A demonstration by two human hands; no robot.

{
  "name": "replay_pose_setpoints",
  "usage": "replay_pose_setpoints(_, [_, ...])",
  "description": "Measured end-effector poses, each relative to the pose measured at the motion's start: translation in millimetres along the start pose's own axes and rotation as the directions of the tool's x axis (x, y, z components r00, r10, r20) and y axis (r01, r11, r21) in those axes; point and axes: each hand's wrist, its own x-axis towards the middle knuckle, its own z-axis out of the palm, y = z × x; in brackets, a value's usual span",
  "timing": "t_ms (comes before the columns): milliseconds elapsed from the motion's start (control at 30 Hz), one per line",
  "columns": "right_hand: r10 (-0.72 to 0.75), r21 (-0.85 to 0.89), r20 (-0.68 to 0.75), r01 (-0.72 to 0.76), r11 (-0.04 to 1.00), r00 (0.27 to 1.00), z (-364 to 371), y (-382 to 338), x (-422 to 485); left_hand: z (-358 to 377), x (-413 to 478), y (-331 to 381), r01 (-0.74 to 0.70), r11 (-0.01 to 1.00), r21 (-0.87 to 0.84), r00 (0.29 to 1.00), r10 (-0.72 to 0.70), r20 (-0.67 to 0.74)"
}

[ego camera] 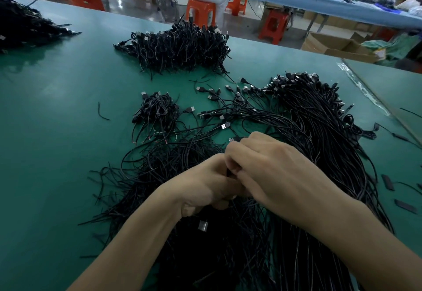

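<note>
Table: green surface, fills view.
12 o'clock: coiled pile, black cables, plugs toward 9 o'clock.
10 o'clock: second pile, cut by frame edge.
Centre: small bundle; loose USB cables fanned just beside it.
2 o'clock: long bundle, plugs at far end.
6 o'clock: near heap, touching long bundle.
9 o'clock: wire scrap, lying apart.
4 o'clock: black sleeves.
</note>
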Motion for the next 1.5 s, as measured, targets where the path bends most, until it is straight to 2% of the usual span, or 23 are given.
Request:
replay_pose_setpoints(67, [0.022, 0.010, -0.033, -0.021, 1.000, 0.999, 1.9, 1.6, -0.3, 0.0, -1.3, 1.6, -0.023, 0.996, -0.085, 1.000, 0.024, 0.013])
replay_pose_setpoints(133, [0.048, 0.042, -0.087, -0.045, 0.998, 0.995, 3.8, 5.6, -1.2, 1.9, -1.5, 5.5, -0.039, 0.969, -0.243, 0.999, 0.041, 0.003])
replay_pose_setpoints(233, [0.096, 0.109, -0.201, -0.075, 0.991, 0.975, 7.2, 12.0, -2.1, 2.4, 0.3, 10.8, -0.051, 0.863, -0.502, 0.999, 0.053, -0.011])
replay_pose_setpoints(300, [0.132, 0.168, -0.272, -0.088, 0.982, 0.953, 10.1, 13.8, -2.4, 1.1, 1.4, 11.8, -0.079, 0.829, -0.554, 0.996, 0.092, -0.005])
replay_pose_setpoints(467, [0.268, 0.347, -0.371, -0.135, 0.928, 0.889, 15.6, 17.5, -4.5, -4.0, -0.7, 10.8, -0.163, 0.828, -0.536, 0.985, 0.163, -0.048])
replay_pose_setpoints(567, [0.336, 0.444, -0.475, -0.108, 0.889, 0.813, 14.9, 16.7, -2.7, -3.1, -0.5, 9.4, -0.258, 0.907, -0.333, 0.964, 0.220, -0.148])
replay_pose_setpoints(633, [0.377, 0.520, -0.501, -0.077, 0.850, 0.779, 16.4, 14.3, -0.2, 0.2, 0.8, 7.8, -0.334, 0.934, -0.128, 0.915, 0.288, -0.284])
replay_pose_setpoints(700, [0.445, 0.648, -0.457, -0.054, 0.759, 0.770, 20.6, 12.3, 2.2, 2.2, 2.3, 5.7, -0.376, 0.922, 0.092, 0.823, 0.378, -0.424])
replay_pose_setpoints(767, [0.505, 0.786, -0.376, -0.021, 0.617, 0.776, 24.9, 10.4, 4.0, 1.1, 2.8, 4.4, -0.382, 0.881, 0.279, 0.718, 0.473, -0.511])
replay_pose_setpoints(833, [0.529, 0.879, -0.299, 0.013, 0.477, 0.795, 28.6, 9.0, 5.2, -0.6, 1.7, 3.6, -0.413, 0.848, 0.331, 0.637, 0.529, -0.560])
replay_pose_setpoints(900, [0.544, 0.932, -0.222, 0.013, 0.361, 0.809, 31.1, 8.0, 5.6, -0.5, -0.1, 4.4, -0.432, 0.829, 0.356, 0.604, 0.559, -0.568])
replay_pose_setpoints(967, [0.556, 0.966, -0.164, 0.017, 0.260, 0.815, 30.9, 8.2, 5.4, 0.4, -1.0, 5.1, -0.445, 0.816, 0.369, 0.592, 0.577, -0.563])
replay_pose_setpoints(1033, [0.565, 0.979, -0.129, 0.013, 0.204, 0.815, 29.3, 9.6, 5.5, -1.1, 0.2, 4.5, -0.432, 0.820, 0.376, 0.596, 0.572, -0.563])
replay_pose_setpoints(1200, [0.528, 0.959, -0.116, -0.043, 0.279, 0.841, 26.1, 15.4, 2.7, -0.2, 2.0, 3.6, -0.461, 0.836, 0.298, 0.690, 0.549, -0.472])
replay_pose_setpoints(1300, [0.533, 0.947, -0.084, -0.099, 0.305, 0.842, 27.1, 19.5, -0.7, 1.9, 1.6, 6.6, -0.498, 0.829, 0.254, 0.686, 0.556, -0.470])
replay_pose_setpoints(1433, [0.551, 0.967, -0.035, -0.110, 0.229, 0.834, 30.0, 21.2, -2.3, 3.0, -3.2, 12.8, -0.592, 0.801, 0.094, 0.700, 0.568, -0.432])
replay_pose_setpoints(1500, [0.560, 0.976, -0.023, -0.104, 0.193, 0.828, 29.7, 22.1, -1.7, 5.0, -3.6, 12.9, -0.615, 0.785, 0.080, 0.699, 0.589, -0.406])
